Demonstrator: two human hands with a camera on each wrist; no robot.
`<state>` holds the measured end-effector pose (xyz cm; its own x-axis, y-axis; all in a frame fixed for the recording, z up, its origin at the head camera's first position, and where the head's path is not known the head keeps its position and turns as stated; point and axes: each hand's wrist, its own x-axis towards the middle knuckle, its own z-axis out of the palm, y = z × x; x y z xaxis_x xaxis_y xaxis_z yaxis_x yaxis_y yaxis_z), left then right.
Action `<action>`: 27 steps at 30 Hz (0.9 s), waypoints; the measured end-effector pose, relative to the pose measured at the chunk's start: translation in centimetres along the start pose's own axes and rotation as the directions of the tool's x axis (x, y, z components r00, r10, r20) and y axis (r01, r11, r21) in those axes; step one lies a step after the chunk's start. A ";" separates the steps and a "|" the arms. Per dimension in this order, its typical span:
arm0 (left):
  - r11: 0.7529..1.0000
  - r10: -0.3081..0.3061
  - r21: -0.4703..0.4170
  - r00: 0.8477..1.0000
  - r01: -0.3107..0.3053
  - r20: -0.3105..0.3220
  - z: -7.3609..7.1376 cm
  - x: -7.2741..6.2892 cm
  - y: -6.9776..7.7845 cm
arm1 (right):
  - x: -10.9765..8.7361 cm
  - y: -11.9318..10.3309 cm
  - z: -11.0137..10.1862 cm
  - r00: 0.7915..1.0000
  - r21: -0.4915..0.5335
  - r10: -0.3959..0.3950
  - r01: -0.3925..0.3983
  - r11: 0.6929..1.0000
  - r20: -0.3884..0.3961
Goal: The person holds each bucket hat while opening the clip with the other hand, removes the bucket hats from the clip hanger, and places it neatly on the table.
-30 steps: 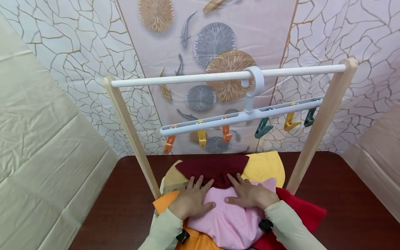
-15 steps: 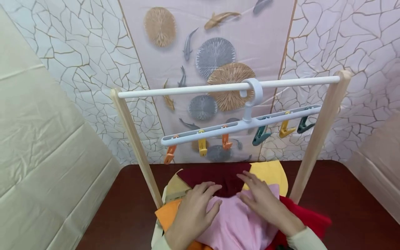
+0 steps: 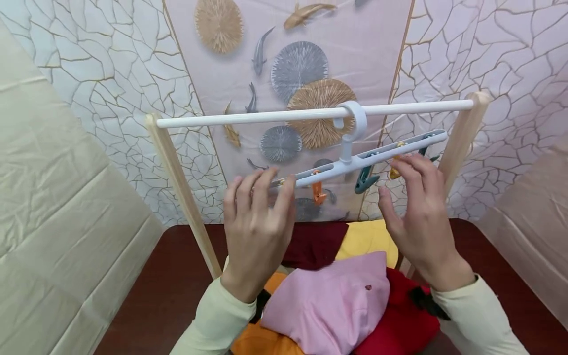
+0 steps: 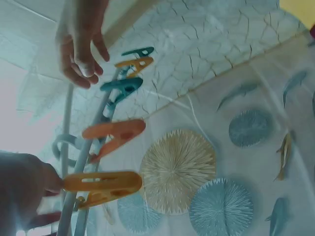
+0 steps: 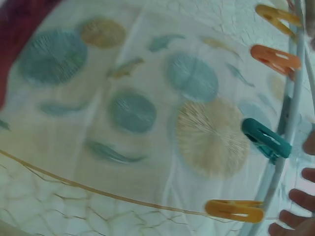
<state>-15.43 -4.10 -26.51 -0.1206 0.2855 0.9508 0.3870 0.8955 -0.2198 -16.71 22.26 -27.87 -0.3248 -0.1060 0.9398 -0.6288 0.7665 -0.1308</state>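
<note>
A pale blue clip hanger (image 3: 346, 165) hangs by its hook from the white rod of a rack, tilted with its right end higher. My left hand (image 3: 259, 222) is raised over the hanger's left part, fingers extended, covering that end in the head view. In the left wrist view its fingertips are right beside a yellow clip (image 4: 103, 183). My right hand (image 3: 419, 217) is raised at the right part, fingers spread and slightly bent, close to another yellow clip (image 5: 235, 210). Between the hands hang an orange clip (image 3: 318, 192) and a dark green clip (image 3: 366, 180).
The rack has a white rod (image 3: 248, 118) and wooden posts (image 3: 179, 187). On the dark table (image 3: 142, 296) below lie a pink cloth piece (image 3: 328, 301), a maroon one (image 3: 312, 244), a yellow one (image 3: 366, 239), a red one (image 3: 406, 315) and an orange one (image 3: 266, 340).
Both hands have left the cloth pile, where they lay spread on the pink and maroon pieces, and have risen to the hanger. The hanger's right end now stands a little higher.
</note>
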 end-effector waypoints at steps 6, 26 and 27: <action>0.997 -0.058 0.064 0.991 0.051 0.124 1.1 0.4 0.0 | 1.4 0.9 0.3 0.999 -0.085 0.022 -0.018 0.996 0.048; 0.965 -0.218 -0.118 0.966 0.235 0.140 0.7 -0.3 -4.4 | 0.6 -2.3 1.2 0.990 -0.201 -0.072 0.095 0.975 0.118; 0.962 -0.223 -0.127 0.964 0.241 0.143 0.6 -0.3 -4.5 | 0.5 -2.5 1.2 0.990 -0.194 -0.072 0.095 0.976 0.125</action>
<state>-17.66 -7.99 -25.94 -0.3333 0.1246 0.9345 0.4592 0.8871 0.0455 -16.19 19.55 -27.47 -0.3649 -0.2391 0.8998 -0.5074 0.8614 0.0231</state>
